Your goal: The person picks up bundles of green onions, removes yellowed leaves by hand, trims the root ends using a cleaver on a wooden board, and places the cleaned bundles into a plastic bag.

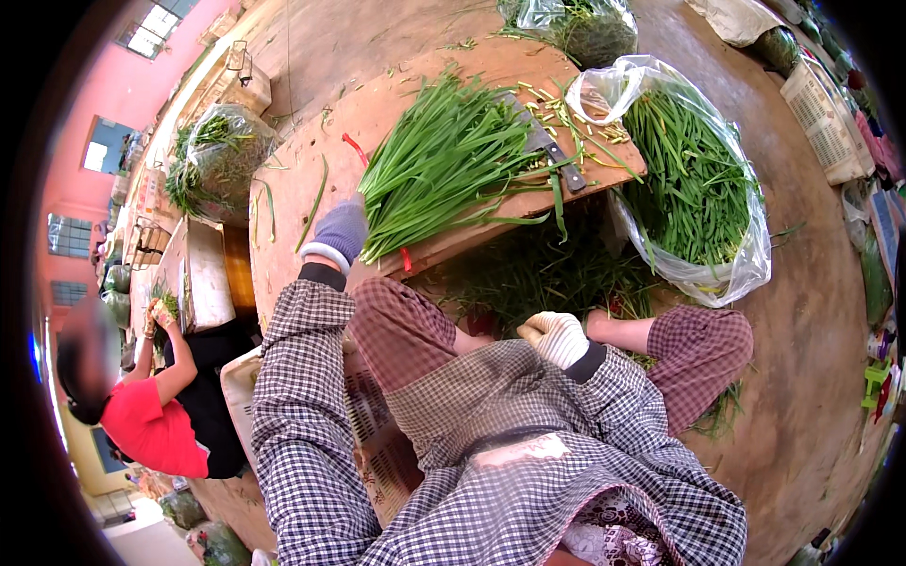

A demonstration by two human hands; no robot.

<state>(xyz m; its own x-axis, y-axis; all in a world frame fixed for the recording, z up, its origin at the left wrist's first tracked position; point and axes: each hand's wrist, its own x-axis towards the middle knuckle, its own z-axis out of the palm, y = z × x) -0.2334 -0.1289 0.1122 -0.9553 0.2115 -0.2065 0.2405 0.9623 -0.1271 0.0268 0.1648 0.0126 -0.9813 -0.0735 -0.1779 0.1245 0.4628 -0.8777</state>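
Note:
A large spread of long green garlic chives (453,156) lies on a low wooden board (311,170), with the ends of a red strip (355,149) showing on both sides of it. My left hand (340,229), in a greyish-purple glove, touches the left edge of the chives; its fingertips are partly hidden there. Above my lap my right hand (559,340), in a whitish knit glove, is closed with curled fingers; whatever it may hold is hidden. A knife (557,158) with a broad blade and dark handle rests right of the chives, beside cut pale stem ends (562,108).
A clear plastic bag (750,269) full of chives stands right of the board. Loose green trimmings (547,259) cover the floor beneath it. Another bag of greens (222,151) is at left, near a person in red (156,424) handling greens. A plastic crate (826,123) stands far right.

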